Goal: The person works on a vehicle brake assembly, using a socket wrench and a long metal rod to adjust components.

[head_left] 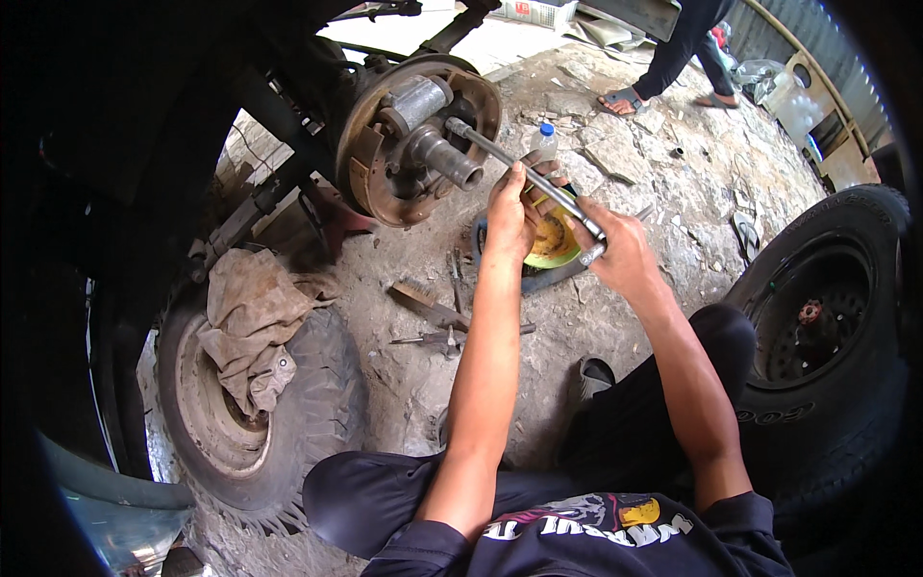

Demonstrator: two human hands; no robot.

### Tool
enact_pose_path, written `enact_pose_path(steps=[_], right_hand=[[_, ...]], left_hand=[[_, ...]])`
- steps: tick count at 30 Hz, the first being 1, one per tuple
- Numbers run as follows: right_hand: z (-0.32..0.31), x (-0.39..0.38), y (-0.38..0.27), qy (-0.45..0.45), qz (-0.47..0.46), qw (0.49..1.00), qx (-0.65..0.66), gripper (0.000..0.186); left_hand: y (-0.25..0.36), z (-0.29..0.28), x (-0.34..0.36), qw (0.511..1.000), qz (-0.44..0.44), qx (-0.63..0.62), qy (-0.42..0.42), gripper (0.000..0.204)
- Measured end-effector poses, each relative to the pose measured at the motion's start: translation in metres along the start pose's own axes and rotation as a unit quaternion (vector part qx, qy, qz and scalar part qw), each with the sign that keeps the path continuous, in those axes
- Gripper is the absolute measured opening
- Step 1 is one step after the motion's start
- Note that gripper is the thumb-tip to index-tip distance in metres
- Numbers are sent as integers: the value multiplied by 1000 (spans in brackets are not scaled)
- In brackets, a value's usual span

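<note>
A long steel socket wrench (492,148) slants between my hands and the wheel hub. Its socket end is inside the brake assembly (419,144), beside the protruding axle spindle (444,160) and below a silvery cylinder (417,102); whether it sits on a bolt I cannot tell. My left hand (511,219) is closed round the middle of the bar, thumb on top, its fingers partly behind it. At the near end, my right hand (623,252) grips the wrench by its cross handle. Rusty curved brake shoes line the round backing plate.
Below my hands sits a green bowl (563,258) with yellowish-brown residue. A capped bottle (544,140) stands beyond it. A wire brush (419,300) and other tools lie on rough ground. Tyres flank me, the left one (332,380) under a rag (252,313). Another person's foot (623,101) is far right.
</note>
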State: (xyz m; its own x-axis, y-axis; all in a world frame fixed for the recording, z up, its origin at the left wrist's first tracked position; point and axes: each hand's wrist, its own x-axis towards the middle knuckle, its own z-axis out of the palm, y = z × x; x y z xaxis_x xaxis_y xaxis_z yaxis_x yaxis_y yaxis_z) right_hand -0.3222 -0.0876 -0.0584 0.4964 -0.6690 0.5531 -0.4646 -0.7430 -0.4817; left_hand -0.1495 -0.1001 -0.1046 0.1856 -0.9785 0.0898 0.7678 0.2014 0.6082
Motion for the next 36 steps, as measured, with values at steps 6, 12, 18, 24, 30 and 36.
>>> enact_pose_path(steps=[6, 12, 18, 24, 30, 36], right_hand=[[12, 1, -21, -49, 282, 935, 208, 27], [8, -1, -32, -46, 482, 570, 664, 30], [0, -1, -42, -54, 469, 636, 610, 31], [1, -4, -47, -31, 471, 622, 625, 26], [10, -12, -41, -14, 460, 637, 618, 24], [-4, 2, -19, -18, 473, 644, 601, 21]], left_hand=[[16, -6, -7, 997, -30, 47, 47, 34], [36, 14, -10, 972, -46, 181, 141, 26], [29, 20, -16, 975, -12, 167, 144, 25], [17, 23, -22, 973, 22, 152, 171, 31], [11, 20, -21, 968, 29, 172, 181, 31], [1, 29, -11, 970, 76, 134, 188, 33]])
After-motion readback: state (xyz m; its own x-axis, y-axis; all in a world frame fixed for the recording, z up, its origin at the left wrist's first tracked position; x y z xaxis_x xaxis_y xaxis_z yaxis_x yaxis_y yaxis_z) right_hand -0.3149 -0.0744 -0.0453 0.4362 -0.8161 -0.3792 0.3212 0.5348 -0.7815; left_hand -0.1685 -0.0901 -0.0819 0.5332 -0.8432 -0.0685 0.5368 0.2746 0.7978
